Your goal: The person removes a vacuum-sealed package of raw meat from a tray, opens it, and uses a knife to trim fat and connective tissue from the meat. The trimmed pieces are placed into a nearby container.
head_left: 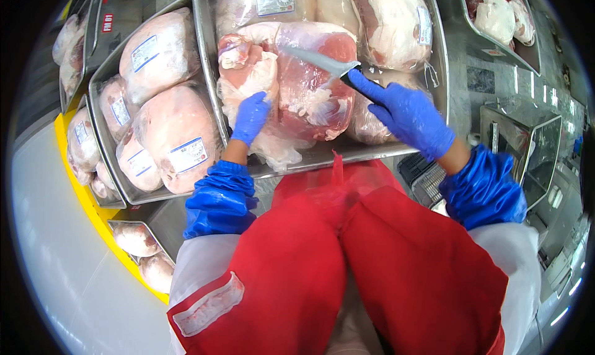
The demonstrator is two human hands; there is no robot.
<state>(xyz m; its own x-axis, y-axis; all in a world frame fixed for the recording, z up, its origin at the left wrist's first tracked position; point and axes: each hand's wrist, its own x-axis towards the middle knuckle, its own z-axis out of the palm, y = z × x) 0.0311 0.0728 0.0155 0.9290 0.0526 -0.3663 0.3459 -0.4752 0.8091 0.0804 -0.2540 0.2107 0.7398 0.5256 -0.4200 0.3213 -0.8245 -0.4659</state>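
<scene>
A large cut of raw meat (pixel 316 88), red with pale fat, lies in a steel tub in front of me. See-through plastic wrap (pixel 273 147) hangs loose from its near left side. My left hand (pixel 251 118), in a blue glove, is closed on the wrap along the meat's left part. In my right hand (pixel 412 116), also blue-gloved, is a knife (pixel 319 60) with a dark handle. Its blade points left over the top of the meat; whether it touches the surface I cannot tell.
Wrapped, labelled cuts (pixel 390 23) fill the far part of the steel tub (pixel 441 57). A second tub (pixel 137 200) of wrapped meat stands to the left, beside a yellow edge (pixel 102 222). At the right are a meat tub (pixel 527 61), a steel bin (pixel 520 116) and a dark crate (pixel 427 178).
</scene>
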